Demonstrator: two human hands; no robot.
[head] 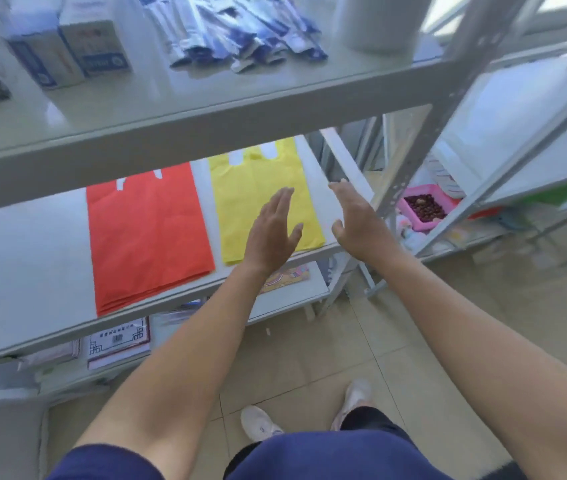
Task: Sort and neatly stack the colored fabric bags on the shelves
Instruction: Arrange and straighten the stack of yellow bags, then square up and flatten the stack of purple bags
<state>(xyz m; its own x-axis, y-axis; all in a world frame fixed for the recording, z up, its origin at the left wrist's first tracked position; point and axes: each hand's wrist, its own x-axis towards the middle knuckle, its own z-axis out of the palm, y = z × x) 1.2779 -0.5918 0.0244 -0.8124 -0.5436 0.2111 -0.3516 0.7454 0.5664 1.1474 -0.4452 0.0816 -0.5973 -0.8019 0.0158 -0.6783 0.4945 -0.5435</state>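
Bottom of frame: white shoes point(261, 422) on tiled floor, both forearms reaching up toward centre. Left hand point(273, 230) is flat with its fingers straight, over the right part of the yellow bags point(240, 202). Whether it presses or only hovers, cannot tell. Right hand point(354, 220) is also spread and holding nothing, edge-on just beside the stack's right side, over a bare strip of the middle shelf point(25, 254). The pose reads as squaring the pile's edge between the palms. The yellow stack lies centre frame, handle cut-outs pointing away. The red bags point(147, 237) lie flat just left of it with a narrow gap between them — one colour per pile, so sorting looks largely done. Far, upper left: boxes point(98, 46) and blue-white packets point(233, 29) sit on the upper shelf point(171, 98).
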